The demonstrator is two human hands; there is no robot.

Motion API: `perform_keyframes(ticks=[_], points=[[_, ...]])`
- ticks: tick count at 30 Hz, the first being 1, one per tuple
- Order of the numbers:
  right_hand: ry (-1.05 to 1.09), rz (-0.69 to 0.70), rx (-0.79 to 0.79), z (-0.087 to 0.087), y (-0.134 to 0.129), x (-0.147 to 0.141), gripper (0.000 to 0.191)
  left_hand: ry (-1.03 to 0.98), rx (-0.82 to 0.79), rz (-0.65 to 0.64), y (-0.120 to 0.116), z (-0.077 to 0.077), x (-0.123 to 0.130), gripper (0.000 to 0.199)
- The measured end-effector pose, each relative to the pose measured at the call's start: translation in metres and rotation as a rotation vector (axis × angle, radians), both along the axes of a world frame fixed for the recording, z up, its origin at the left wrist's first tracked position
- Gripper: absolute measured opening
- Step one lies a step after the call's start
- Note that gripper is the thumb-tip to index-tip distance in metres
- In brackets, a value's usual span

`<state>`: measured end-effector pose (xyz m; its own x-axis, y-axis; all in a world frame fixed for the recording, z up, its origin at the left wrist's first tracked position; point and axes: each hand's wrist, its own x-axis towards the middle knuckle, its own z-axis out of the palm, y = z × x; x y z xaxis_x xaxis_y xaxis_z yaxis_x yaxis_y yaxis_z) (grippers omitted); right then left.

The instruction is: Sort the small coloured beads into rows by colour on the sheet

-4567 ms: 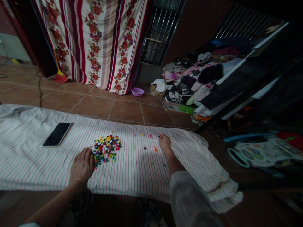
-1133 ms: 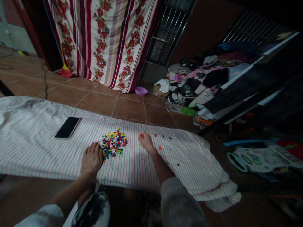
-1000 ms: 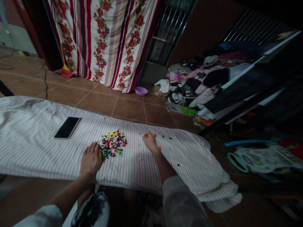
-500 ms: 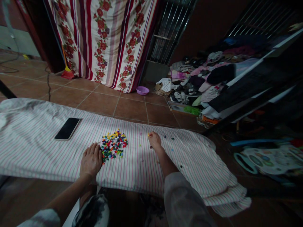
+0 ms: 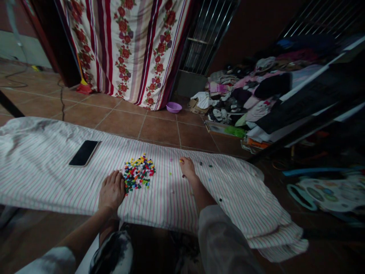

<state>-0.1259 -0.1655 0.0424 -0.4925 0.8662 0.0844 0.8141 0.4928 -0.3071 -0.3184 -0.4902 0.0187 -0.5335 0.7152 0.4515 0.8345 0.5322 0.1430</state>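
while a striped cloth [image 5: 51, 175] covers the long surface [image 5: 159, 211], a dark cable [image 5: 62, 101] lies beyond its left end on the tiled floor [image 5: 119, 120]. a red-and-yellow broom [image 5: 84, 86] stands by a floral curtain [image 5: 122, 57], which blocks the view behind. on the cloth lies a dark-screened phone [image 5: 84, 153]; right of it, the left hand [image 5: 111, 190] rests palm down, released, its fingers against the near-left edge of the heap of small coloured pieces [image 5: 139, 173]. past the heap, a purple basin [image 5: 173, 107] sits on the floor near the curtain's foot. loose pink [image 5: 171, 160] and green pieces lie apart on the cloth, then the right hand [image 5: 187, 167], pinching a yellow piece [image 5: 181, 161]; its forearm hides some cloth. a dark red piece [image 5: 183, 176] is just beneath it, with dark, blue and black ones farther right. behind, clothes [image 5: 245, 89] are piled before barred openings, and a pale toy-like board [image 5: 330, 192] lies at far right, dim.
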Motion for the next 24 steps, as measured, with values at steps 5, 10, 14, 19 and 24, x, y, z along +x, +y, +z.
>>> perform_keyframes(ticks=[5,10,14,19,24], points=[[0.012,-0.008,0.000,0.000,-0.002,0.000,0.027,-0.016,-0.007,0.003,0.000,0.001,0.000,0.041],[-0.002,0.002,-0.002,0.003,-0.004,0.000,0.033,-0.020,-0.012,0.015,0.001,0.004,0.002,0.040],[-0.010,-0.002,0.006,0.010,-0.009,0.000,0.034,-0.026,0.002,0.014,0.000,0.005,0.003,0.039],[0.023,-0.087,0.041,0.020,-0.028,0.000,0.033,-0.036,0.009,0.019,0.000,0.005,0.002,0.039],[0.147,0.026,0.042,0.020,-0.068,-0.006,0.024,-0.053,0.008,0.011,-0.001,0.005,0.001,0.041]])
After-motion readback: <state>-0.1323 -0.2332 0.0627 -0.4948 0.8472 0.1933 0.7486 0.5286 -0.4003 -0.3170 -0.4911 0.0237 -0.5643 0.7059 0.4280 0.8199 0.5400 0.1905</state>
